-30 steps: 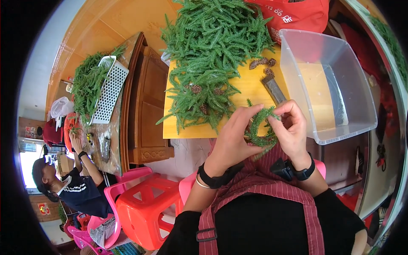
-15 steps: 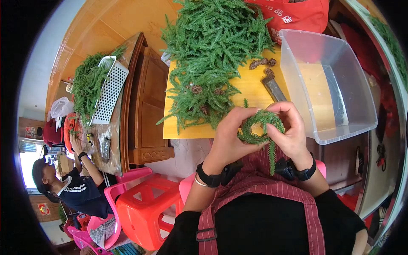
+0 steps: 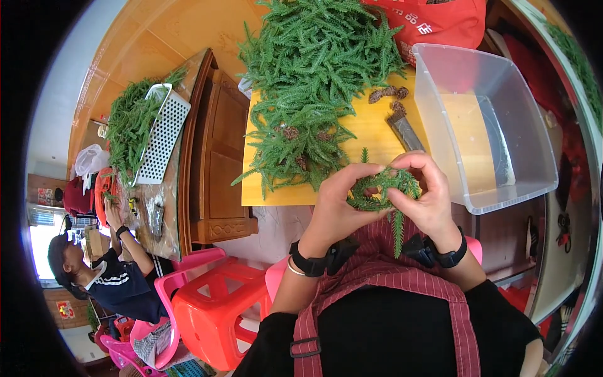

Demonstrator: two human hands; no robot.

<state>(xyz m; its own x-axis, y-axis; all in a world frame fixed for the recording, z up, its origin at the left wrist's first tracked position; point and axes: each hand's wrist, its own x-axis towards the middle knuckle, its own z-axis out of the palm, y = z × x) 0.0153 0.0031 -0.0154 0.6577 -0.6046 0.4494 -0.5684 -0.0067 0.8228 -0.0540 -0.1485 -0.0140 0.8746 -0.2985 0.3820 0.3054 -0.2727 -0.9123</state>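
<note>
Green sprig ring (image 3: 370, 202); dk-green sprig pile (image 3: 320, 56); brn pinecones (image 3: 384, 94); yellow tabletop (image 3: 370, 129); red bag (image 3: 443, 32) w/ white print; maroon apron (image 3: 377, 270) w/ thin pale stripes; orange-red stool (image 3: 213, 311); wht basket (image 3: 162, 141) w/ dk dots.

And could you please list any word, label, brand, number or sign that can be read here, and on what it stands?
Red bag: large white printed characters, which I won't copy out.
Same bag, lower left: smaller white print, too small to read.
Red wall decoration at far left: any lettering is too small to read.
</note>
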